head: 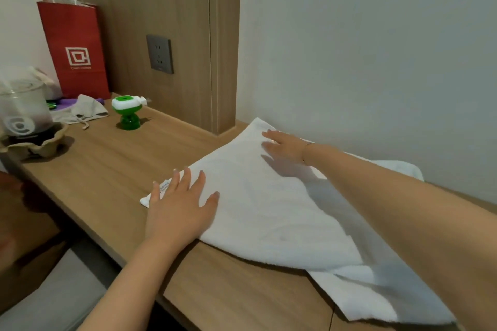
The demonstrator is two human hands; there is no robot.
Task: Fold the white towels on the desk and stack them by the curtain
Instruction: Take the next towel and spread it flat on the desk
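Both hands flat, fingers straight, grasping nothing: left hand [179, 209] and right hand [285, 145] press the white towel [269, 212].
Towel lies along the desk's [107, 169] wall edge; a red paper bag [74, 48] stands at the far-left corner, contents unseen.

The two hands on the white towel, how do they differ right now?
The left hand lies on the white towel's near-left corner by the desk edge; the right hand reaches to the far corner by the wall. Left fingers spread wide; right ones closer together. Both rest flat, gripping nothing.
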